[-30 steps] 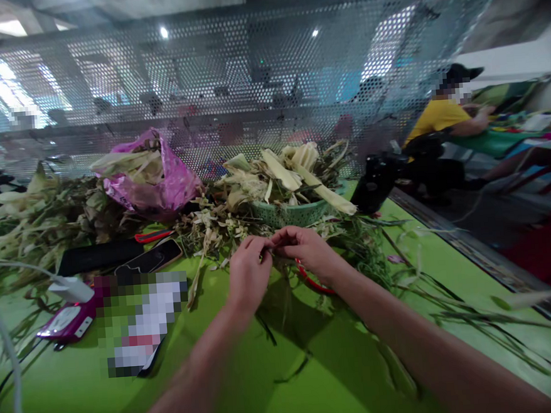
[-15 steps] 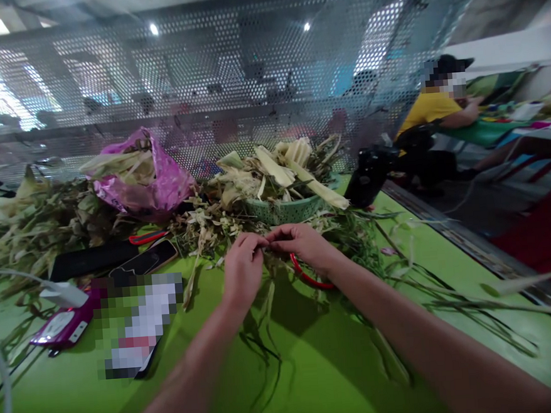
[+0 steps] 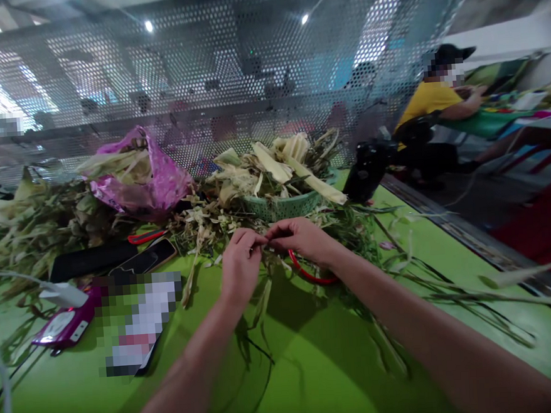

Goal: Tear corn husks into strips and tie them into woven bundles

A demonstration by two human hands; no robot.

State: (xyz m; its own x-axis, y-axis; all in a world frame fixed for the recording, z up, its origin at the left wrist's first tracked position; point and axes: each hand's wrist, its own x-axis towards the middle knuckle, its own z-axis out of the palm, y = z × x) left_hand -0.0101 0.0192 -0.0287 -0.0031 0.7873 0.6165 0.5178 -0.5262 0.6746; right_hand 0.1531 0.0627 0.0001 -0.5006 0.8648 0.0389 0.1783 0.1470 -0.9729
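Near the middle of the green table (image 3: 309, 361), my left hand (image 3: 242, 262) and my right hand (image 3: 303, 239) meet fingertip to fingertip. Both are closed in a pinch on thin plant strips (image 3: 262, 298), which hang down below the fingers. The pinched ends are mostly hidden by the fingers. Just under my right hand lies a red ring-shaped handle (image 3: 308, 274), partly covered by it. Behind my hands stands a green plastic basket (image 3: 280, 207), heaped with dry pale husks (image 3: 272, 162).
Dried plants (image 3: 54, 215) and a pink plastic bag (image 3: 160, 183) fill the back left. Phones (image 3: 149, 259), a red-handled cutter (image 3: 145, 237) and a purple device (image 3: 69, 325) lie left. A black bottle-like object (image 3: 363, 178) stands back right. A person in yellow (image 3: 431, 101) sits beyond.
My hands stay pinched together at nearly the same spot. The hanging strips have shifted slightly to the left. The whole view has moved a little.
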